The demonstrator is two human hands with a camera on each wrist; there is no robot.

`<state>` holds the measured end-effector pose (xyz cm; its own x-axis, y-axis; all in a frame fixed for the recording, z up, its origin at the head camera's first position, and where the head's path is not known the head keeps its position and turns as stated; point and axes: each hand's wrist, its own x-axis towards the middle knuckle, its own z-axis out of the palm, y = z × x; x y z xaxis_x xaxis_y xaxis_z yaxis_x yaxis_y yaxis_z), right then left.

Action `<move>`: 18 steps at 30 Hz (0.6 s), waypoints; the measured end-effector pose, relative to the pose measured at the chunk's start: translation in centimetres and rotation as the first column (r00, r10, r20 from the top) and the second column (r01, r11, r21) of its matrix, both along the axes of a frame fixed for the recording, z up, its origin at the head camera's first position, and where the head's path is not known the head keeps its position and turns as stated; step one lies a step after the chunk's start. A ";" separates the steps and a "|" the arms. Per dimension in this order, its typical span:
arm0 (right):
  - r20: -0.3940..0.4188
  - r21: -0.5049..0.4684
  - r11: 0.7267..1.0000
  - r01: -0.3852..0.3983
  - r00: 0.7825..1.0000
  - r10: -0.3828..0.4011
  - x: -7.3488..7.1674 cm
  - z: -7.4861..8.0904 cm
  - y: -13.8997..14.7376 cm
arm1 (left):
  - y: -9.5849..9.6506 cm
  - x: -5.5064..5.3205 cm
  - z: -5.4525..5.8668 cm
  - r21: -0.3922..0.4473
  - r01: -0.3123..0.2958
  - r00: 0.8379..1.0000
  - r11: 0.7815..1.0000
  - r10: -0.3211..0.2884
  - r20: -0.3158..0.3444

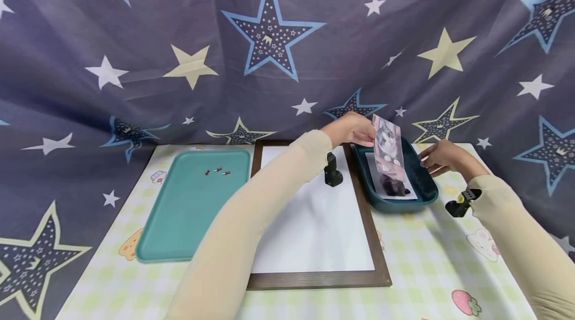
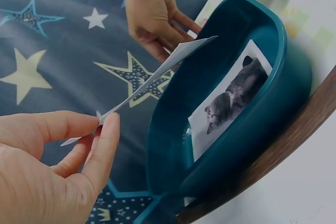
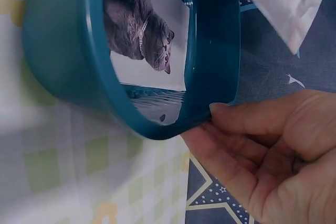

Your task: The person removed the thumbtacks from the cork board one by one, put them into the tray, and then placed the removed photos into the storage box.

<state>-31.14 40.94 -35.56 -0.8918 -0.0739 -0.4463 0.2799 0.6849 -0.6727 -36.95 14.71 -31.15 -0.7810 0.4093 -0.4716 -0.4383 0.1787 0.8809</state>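
Observation:
My left hand [image 1: 352,129] pinches a cat photo [image 1: 387,141] between thumb and fingers, holding it up over a dark teal basin [image 1: 430,195]. From the left wrist view the held photo [image 2: 157,74] appears nearly edge-on and slightly bent. Inside the basin lies another photo, of a grey cat [image 2: 231,98], partly covered by the held one in the head view. At the basin's right side my right hand [image 1: 446,157] grips the rim; the right wrist view shows its thumb on the edge and its fingers [image 3: 220,161] against the outside.
Left of the basin lies a white board [image 1: 310,225] with a brown frame, under my left arm. Further left, a green tray [image 1: 184,215] holds several red push pins [image 1: 218,169]. A star-patterned curtain [image 1: 314,60] hangs behind the checked tablecloth [image 1: 431,260].

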 end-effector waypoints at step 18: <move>-0.008 -0.004 1.000 0.011 1.000 -0.011 0.0 -0.2 0.0 | 5.0 -5.6 -9.8 -0.075 -0.174 0.983 0.982 0.169 -0.072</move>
<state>-31.18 40.97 -35.78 -0.8961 -0.0654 -0.4390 0.2823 0.6792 -0.6775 -42.54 19.74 -40.92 -0.8665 0.2297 -0.4431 -0.4104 0.1775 0.8945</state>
